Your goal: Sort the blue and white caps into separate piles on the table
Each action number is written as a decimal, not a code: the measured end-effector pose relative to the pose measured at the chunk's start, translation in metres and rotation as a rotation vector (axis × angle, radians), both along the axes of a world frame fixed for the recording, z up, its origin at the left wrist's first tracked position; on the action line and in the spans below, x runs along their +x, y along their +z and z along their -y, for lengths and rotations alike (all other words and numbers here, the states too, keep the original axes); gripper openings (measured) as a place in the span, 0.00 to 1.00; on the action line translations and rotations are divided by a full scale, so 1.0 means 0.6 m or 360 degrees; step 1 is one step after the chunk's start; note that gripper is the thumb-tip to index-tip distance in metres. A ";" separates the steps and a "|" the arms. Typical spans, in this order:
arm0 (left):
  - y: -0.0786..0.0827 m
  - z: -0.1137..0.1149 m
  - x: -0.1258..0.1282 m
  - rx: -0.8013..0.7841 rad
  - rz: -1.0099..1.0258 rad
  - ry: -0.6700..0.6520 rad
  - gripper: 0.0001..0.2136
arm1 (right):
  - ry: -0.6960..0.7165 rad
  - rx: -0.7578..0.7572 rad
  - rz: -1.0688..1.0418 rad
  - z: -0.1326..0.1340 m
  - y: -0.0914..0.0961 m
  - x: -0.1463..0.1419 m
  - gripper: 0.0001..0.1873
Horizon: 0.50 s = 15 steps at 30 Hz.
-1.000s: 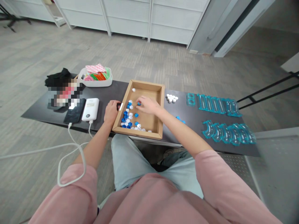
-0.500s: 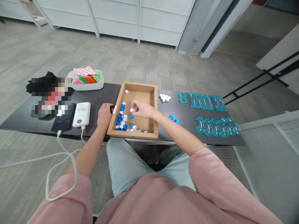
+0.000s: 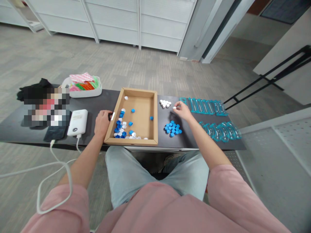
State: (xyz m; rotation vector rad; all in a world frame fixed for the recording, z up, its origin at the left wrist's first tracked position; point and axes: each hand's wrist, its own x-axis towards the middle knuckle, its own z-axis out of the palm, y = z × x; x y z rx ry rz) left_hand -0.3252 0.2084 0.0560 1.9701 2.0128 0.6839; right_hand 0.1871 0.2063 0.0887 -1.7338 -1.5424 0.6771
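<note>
Firstly, nearest: the person's legs (image 3: 128, 171), in pale blue trousers, stood parted before the dark worktop (image 3: 109, 97). On its nearer half: blue pieces (image 3: 172, 128), one close group, right of a shallow cardboard tray (image 3: 143, 102); a row of curved teal parts (image 3: 220, 131), farther right; one white device (image 3: 77, 122), cable attached, left. The tray held loose blue and white pieces (image 3: 120, 129), mostly along its left side and near corner. Left hand (image 3: 102, 122): at the tray's left wall, fingers curled; whether its grip had hold of anything could not be told. Right hand (image 3: 182, 110): above the worktop, beyond the blue group, its grip closed to a pinch on one white piece (image 3: 174, 107). Just left of it lay white pieces (image 3: 165, 103), clustered. Farther: straight teal parts (image 3: 201, 106), right; a white basket (image 3: 85, 93) of colourful contents, left. Farthest: white cabinets (image 3: 114, 22).
</note>
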 end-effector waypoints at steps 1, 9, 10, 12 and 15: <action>0.001 0.000 0.000 -0.0006 0.0005 -0.0002 0.16 | -0.0027 -0.0002 0.0086 -0.002 -0.006 0.001 0.10; 0.009 0.003 0.000 0.0049 0.0024 -0.0007 0.12 | -0.0032 -0.0085 0.0549 -0.030 -0.019 -0.029 0.15; 0.011 0.004 0.001 0.0050 0.0022 -0.0010 0.12 | -0.0029 -0.0098 0.0529 -0.033 -0.019 -0.035 0.16; 0.013 0.004 0.002 0.0051 0.0021 -0.0010 0.11 | -0.0021 -0.0109 0.0490 -0.038 -0.019 -0.045 0.19; 0.012 0.005 0.003 0.0050 0.0024 -0.0009 0.12 | -0.0024 -0.0064 0.0471 -0.036 -0.017 -0.054 0.22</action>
